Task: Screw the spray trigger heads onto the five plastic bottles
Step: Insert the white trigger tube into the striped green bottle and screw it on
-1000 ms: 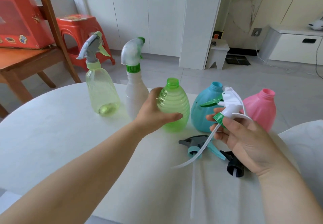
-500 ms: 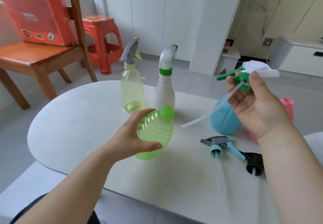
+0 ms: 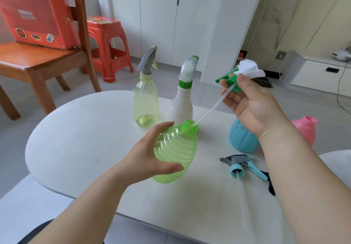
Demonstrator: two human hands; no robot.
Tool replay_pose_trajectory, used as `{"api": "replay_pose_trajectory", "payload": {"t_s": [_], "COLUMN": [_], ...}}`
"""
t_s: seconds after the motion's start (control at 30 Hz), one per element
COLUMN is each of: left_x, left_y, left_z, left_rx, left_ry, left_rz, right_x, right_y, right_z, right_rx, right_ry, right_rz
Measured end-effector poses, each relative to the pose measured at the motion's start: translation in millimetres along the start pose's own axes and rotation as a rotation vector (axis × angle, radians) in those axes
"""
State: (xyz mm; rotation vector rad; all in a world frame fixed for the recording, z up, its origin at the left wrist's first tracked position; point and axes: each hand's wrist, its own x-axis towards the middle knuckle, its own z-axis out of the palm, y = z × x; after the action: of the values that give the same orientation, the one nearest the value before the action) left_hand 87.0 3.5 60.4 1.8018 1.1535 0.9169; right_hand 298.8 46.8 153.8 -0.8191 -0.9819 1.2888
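My left hand grips a ribbed green bottle, tilted with its open neck toward the right. My right hand holds a white and green trigger head up high; the tip of its clear tube sits at the green bottle's mouth. A pale yellow bottle and a white bottle stand behind, each with a trigger head on. A blue bottle and a pink bottle stand open at the right. A grey and teal trigger head and a black one lie on the table.
The white round-edged table holds everything. A wooden chair with a red box and a red plastic stool stand to the left behind it. White cabinets line the back wall.
My left hand has lifted the green bottle toward me and tilted it. My right hand has raised the trigger head and brought its tube tip to the bottle's mouth.
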Motion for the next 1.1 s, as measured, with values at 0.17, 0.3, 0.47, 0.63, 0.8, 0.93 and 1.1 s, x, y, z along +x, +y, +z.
{"api": "replay_pose_trajectory", "payload": {"t_s": [0.17,0.3,0.47,0.63,0.8,0.93,1.1], "left_x": [2.5,3.5,4.8,4.0,4.5,9.8,9.9], "left_y": [2.9,3.8,2.0,-1.4,-13.9,-25.5,-31.4], "left_z": [1.8,0.8,2.2,9.9,21.2,34.4,45.3], "left_rx": [-0.068,-0.179,-0.253,-0.277,-0.146,-0.083,-0.062], "left_ry": [0.032,0.053,0.043,0.054,0.182,0.277,0.269], "left_rz": [-0.028,-0.04,-0.073,-0.076,-0.073,-0.063,-0.016], "right_x": [-12.2,-18.2,-17.6,-20.2,-22.2,-21.2,-19.9], "right_y": [26.5,42.1,46.8,52.9,63.7,75.1,78.3], "right_z": [13.5,18.2,16.8,15.6,16.1,19.7,27.7], "right_rx": [-0.123,-0.217,-0.256,-0.323,-0.45,-0.558,-0.653], "right_ry": [-0.229,-0.323,-0.391,-0.403,-0.28,-0.115,-0.176], "right_rz": [0.059,0.116,0.117,0.126,0.042,-0.034,-0.043]}}
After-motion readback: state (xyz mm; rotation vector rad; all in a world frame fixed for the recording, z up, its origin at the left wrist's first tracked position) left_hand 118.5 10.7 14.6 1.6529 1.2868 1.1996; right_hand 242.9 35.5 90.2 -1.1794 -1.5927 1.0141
